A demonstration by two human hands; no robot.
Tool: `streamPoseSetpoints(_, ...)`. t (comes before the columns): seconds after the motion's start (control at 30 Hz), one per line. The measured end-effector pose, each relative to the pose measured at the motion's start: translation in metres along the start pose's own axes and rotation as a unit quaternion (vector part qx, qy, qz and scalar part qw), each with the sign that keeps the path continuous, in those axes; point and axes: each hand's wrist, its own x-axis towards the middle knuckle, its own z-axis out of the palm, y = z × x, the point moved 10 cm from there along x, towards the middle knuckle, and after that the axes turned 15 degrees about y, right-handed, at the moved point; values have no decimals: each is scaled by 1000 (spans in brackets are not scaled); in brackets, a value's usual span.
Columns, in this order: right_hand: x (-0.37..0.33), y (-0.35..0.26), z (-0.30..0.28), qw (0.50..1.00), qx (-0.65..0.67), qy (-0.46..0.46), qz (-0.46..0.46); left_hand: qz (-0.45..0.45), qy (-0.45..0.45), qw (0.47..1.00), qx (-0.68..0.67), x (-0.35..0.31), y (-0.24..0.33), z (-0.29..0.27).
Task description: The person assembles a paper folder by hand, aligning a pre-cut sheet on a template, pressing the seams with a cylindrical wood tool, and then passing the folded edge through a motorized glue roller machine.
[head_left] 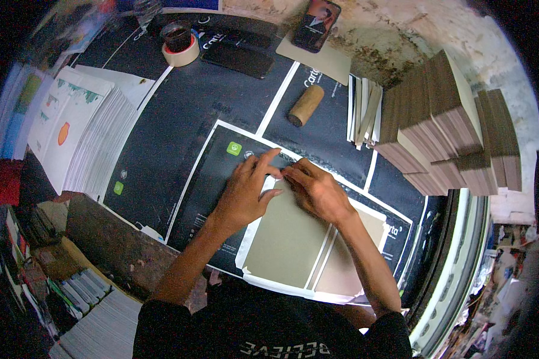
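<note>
While both hands press at the far edge of a grey board (293, 230) lying on a dark printed sheet (212, 179) mid-worktop, the left hand (245, 191) spreads flat and the right hand (317, 190) pinches the sheet's margin, apparently folding it over. Matte board stacks (443, 125) and a cork-like roller (306, 105) wait beyond; firm creasing likely follows.

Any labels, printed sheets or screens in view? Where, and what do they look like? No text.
Phone: top centre, propped upright, lit screen showing a picture of a person.
Printed stack: left, white sheets with orange and teal patches.
Dark cover sheet: centre, under both hands, black with white border and green square.
Second green square: left of it, on the black table sheet.
Tape roll: top left, cream ring.
</note>
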Motion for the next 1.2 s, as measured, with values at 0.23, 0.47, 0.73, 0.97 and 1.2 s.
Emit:
streamPoseSetpoints(0.23, -10, -7, -5, 999, -20, 41, -18, 2, -16, 1000, 3, -1, 5, 2)
streamPoseSetpoints(0.47, -5, -2, -11, 996, 44, 57, 47, -15, 10, 999, -51, 2, -4, -1)
streamPoseSetpoints(0.73, -5, -1, -1, 999, 7, 16, 37, -19, 5, 998, -55, 4, -6, 0)
streamPoseSetpoints(0.97, -4, -2, 3, 999, -35, -7, 39, 7, -33, 999, 9, 4, 5, 1)
streamPoseSetpoints(1.2, 0, -2, 4, 998, -38, -6, 58, 38, -36, 997, 53, 0, 5, 4)
